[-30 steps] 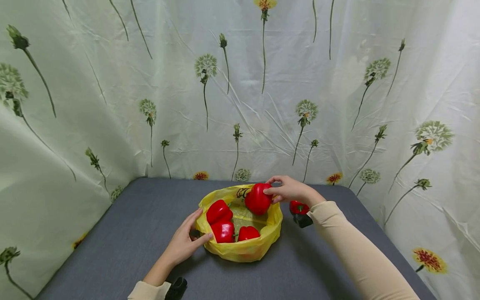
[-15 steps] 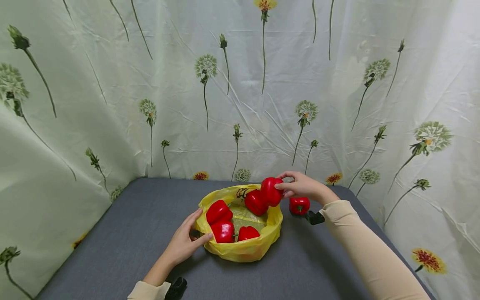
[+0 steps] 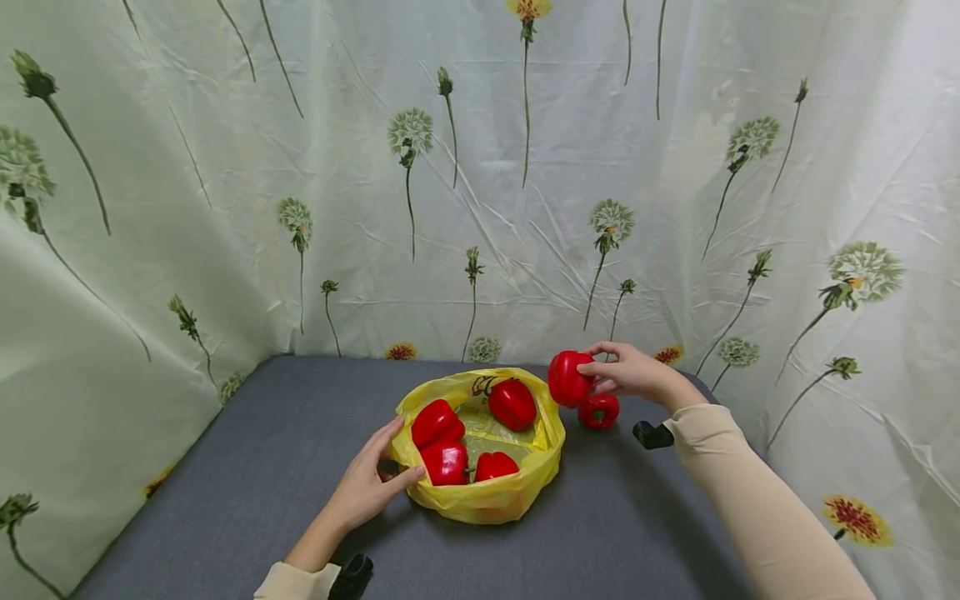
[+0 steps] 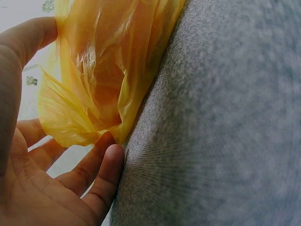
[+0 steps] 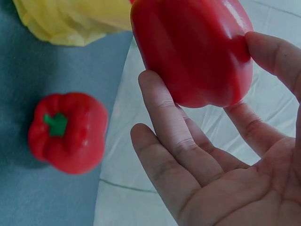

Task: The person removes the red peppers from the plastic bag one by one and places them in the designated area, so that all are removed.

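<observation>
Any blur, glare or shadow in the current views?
Head: a shadow lies on the table beside the right sleeve, and the front-left pepper has glare. Left wrist: the yellow bag shows glints, while the table blurs toward the right. Right wrist: the held pepper looks shiny, the lower pepper slightly soft.

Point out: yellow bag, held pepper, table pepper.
Yellow bag (image 3: 487,503), head view, on the near outer wall.
Held pepper (image 5: 193,52), right wrist view, middle of its visible red side.
Table pepper (image 5: 75,135), right wrist view, red skin near the middle.
</observation>
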{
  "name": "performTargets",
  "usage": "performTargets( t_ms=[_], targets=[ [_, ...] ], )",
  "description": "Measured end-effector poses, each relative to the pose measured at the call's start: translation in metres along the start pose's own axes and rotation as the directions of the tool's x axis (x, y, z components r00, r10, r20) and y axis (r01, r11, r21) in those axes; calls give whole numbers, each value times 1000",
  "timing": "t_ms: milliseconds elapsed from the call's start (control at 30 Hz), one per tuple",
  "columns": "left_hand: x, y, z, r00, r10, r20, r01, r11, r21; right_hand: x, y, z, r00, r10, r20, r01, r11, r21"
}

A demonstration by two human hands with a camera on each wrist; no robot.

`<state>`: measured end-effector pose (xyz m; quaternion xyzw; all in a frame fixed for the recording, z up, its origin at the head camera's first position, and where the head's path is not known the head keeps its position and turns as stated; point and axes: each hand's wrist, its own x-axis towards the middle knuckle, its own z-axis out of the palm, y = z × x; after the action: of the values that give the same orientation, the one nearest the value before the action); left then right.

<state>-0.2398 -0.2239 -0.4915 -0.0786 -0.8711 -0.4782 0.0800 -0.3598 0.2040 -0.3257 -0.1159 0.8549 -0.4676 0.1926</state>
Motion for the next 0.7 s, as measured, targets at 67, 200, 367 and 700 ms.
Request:
performTargets(
  t_ms=[67, 200, 367, 700],
  targets=[
    [0, 0, 0, 1000, 4, 1, -4, 1000, 0, -2, 4, -4, 1000, 11, -10, -11, 1000, -3],
    [0, 0, 0, 1000, -4, 8, 4, 1000, -1, -6, 11, -12, 999, 26, -29, -26, 999, -18],
    [-1, 0, 1, 1000, -15, 13, 15, 1000, 6, -13, 20, -21, 998, 38, -43, -38, 999, -17],
    [0, 3, -3, 1000, -8, 26, 8, 1000, -2, -26, 40, -45, 997, 64, -53, -63, 998, 9]
  ],
)
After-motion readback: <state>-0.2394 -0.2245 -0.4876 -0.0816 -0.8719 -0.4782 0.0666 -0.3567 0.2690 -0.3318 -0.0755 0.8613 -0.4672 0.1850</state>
